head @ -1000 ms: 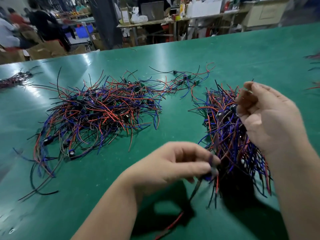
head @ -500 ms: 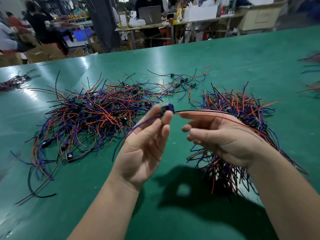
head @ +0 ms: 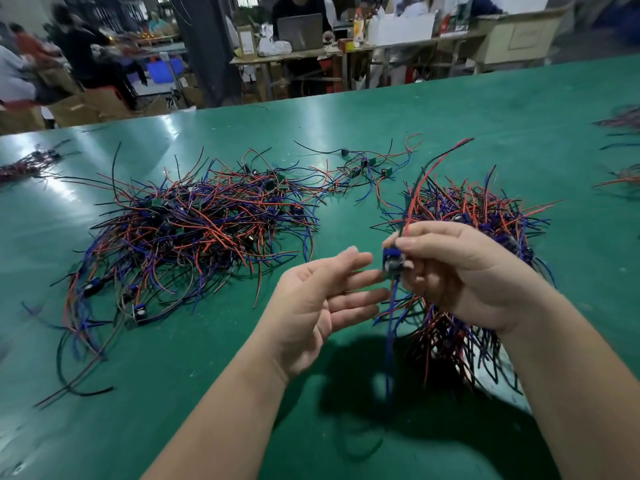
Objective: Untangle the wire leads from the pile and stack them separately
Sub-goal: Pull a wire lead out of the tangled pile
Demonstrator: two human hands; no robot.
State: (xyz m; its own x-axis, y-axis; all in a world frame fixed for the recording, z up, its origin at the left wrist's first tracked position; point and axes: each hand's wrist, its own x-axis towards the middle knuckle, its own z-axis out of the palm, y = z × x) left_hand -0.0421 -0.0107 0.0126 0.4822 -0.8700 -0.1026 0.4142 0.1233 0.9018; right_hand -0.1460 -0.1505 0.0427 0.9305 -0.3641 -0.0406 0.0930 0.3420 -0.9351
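A big tangled pile (head: 194, 237) of red, blue and black wire leads lies on the green table (head: 485, 116) at the left. A second, tidier stack (head: 485, 216) of leads lies at the right, partly hidden behind my right hand. My right hand (head: 457, 271) pinches one wire lead (head: 393, 261) by its small blue component, held upright; its red and black wires rise toward the far side and a blue wire hangs down. My left hand (head: 322, 303) is palm up with fingers apart, just left of the component, holding nothing.
A few loose leads (head: 363, 164) lie between the two heaps at the back. Smaller wire bunches sit at the far left edge (head: 27, 164) and far right edge (head: 620, 147). Beyond the table are benches, boxes and people.
The lead passed from my left hand to my right hand and turned from level to upright. My left hand let go and opened. Earlier, both hands were down at the right stack.
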